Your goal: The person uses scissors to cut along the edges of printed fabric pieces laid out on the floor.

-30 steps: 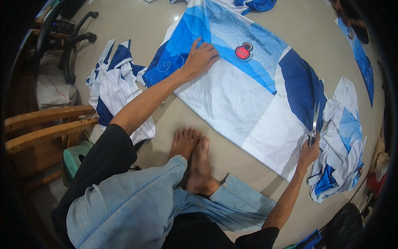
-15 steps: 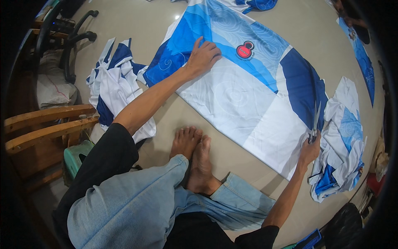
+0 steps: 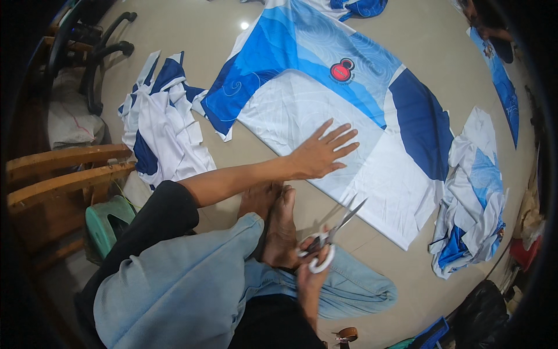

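Note:
A large blue and white printed fabric piece (image 3: 340,99) lies spread on the floor before me, with a red and black round emblem on its light blue part. My left hand (image 3: 324,150) rests flat on the white area close to the near edge, fingers spread. In my right hand (image 3: 314,269) is a pair of scissors (image 3: 343,224) with white handles, held above my shin. The blades stand apart and point up and right, toward the fabric's near edge; their tips overlap it in view, and I cannot tell whether they touch.
Crumpled white and navy fabric (image 3: 165,128) lies at left, another white and blue heap (image 3: 474,192) at right. A wooden chair (image 3: 70,168), a green stool (image 3: 107,224) and black chair legs (image 3: 107,52) stand left. Another person's hand (image 3: 494,32) is at the far right, beside a blue fabric strip (image 3: 500,87).
My left hand has moved from the fabric's upper left to its near edge, fingers now spread. My right hand has brought the scissors from the right side back toward my legs.

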`<action>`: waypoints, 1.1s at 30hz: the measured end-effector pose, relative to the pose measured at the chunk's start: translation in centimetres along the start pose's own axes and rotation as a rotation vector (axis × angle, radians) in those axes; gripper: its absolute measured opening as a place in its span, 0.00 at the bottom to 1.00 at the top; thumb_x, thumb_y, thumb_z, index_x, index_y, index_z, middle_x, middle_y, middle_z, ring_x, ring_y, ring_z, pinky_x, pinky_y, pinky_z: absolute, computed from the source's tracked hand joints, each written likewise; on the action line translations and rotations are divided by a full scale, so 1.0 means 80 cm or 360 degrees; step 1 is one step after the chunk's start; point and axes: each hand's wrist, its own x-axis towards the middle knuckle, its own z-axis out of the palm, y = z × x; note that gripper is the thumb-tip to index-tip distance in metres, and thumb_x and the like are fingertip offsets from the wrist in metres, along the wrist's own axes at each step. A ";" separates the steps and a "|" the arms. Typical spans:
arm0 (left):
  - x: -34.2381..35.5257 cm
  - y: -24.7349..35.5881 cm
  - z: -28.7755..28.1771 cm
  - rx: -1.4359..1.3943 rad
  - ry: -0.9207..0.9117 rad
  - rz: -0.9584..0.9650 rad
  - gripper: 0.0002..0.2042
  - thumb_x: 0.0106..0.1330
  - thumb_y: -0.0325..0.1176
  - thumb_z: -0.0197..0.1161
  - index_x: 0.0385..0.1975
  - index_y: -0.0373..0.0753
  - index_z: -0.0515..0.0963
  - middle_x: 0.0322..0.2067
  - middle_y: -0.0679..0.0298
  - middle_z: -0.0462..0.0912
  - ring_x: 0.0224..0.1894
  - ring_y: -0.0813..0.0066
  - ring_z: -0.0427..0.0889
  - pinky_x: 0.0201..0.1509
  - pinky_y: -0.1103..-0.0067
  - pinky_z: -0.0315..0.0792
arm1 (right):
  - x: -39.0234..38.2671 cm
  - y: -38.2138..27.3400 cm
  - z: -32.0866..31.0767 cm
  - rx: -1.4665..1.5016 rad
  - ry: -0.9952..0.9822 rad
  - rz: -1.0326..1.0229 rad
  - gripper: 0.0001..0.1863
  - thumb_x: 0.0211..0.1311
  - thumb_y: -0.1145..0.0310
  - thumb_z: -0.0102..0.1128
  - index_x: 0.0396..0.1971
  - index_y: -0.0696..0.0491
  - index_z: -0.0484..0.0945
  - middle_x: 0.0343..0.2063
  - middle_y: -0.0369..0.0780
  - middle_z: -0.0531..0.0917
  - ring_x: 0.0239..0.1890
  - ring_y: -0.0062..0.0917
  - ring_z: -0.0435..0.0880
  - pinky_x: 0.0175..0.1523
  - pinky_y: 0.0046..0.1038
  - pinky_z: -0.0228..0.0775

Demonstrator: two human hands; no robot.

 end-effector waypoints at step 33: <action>-0.012 0.010 0.044 0.0235 0.0089 -0.0101 0.34 0.72 0.58 0.45 0.72 0.46 0.57 0.75 0.59 0.51 0.77 0.58 0.46 0.77 0.52 0.38 | 0.035 0.031 0.019 -0.0226 0.0260 -0.0092 0.24 0.71 0.62 0.58 0.63 0.55 0.71 0.25 0.34 0.76 0.23 0.14 0.72 0.25 0.17 0.63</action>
